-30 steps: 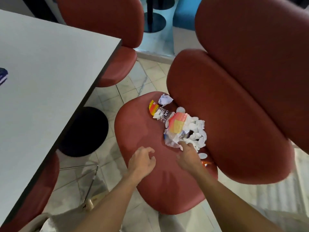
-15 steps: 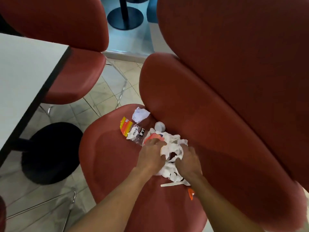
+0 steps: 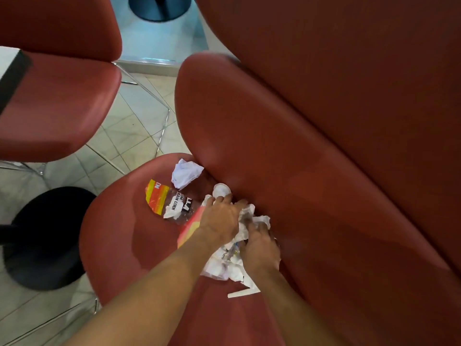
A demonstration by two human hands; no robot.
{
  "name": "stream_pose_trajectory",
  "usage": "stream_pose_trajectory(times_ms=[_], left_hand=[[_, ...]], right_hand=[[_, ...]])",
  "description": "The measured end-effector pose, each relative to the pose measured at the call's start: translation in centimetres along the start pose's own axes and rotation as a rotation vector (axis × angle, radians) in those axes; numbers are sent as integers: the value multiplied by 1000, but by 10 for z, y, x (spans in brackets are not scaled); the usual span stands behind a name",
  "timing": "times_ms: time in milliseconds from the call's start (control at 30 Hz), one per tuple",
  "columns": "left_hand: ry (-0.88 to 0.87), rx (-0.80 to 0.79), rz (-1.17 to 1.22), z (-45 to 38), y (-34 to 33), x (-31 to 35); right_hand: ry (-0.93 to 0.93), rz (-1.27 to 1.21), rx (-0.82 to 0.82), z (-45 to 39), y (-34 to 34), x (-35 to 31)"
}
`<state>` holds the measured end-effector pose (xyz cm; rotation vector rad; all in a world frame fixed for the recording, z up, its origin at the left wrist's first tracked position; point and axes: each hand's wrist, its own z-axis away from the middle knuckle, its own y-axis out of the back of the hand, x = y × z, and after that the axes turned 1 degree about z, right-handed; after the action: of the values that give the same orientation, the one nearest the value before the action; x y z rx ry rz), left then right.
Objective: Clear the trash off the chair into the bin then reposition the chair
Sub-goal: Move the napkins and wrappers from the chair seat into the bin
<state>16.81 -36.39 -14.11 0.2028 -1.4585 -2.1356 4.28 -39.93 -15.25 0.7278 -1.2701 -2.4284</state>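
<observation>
Crumpled white paper (image 3: 224, 267) is light, soft and loose, so you should gather the heap from both sides and squeeze it together, or scraps may slip out. It lies at the back of the red chair seat (image 3: 119, 236), against the backrest (image 3: 287, 171). Your left hand (image 3: 219, 221) and right hand (image 3: 260, 248) curl into the pile, grasping it. Just beyond sit a clear wrapper with an orange-yellow end (image 3: 169, 202), a separate paper ball (image 3: 185, 173) and a small white cup (image 3: 220, 189). A flat white strip (image 3: 243, 293) lies nearer you. No bin is visible.
</observation>
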Motion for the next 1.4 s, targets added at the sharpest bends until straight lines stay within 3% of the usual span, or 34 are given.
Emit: stream_pose_trajectory(times_ms=[133, 333, 533, 667, 1000, 1400], left_hand=[[26, -41, -16, 0, -2, -4], [126, 125, 150, 24, 7, -4], [95, 371, 212, 71, 36, 1], [87, 418, 324, 109, 53, 5], [174, 387, 538, 261, 67, -2], [326, 518, 600, 452, 43, -55]], right_hand=[[-16, -11, 52, 1, -4, 3], [27, -81, 97, 24, 2, 7], [39, -154, 148, 65, 26, -3], [56, -169, 192, 99, 45, -11], [164, -201, 152, 206, 62, -55], [327, -75, 156, 349, 14, -136]])
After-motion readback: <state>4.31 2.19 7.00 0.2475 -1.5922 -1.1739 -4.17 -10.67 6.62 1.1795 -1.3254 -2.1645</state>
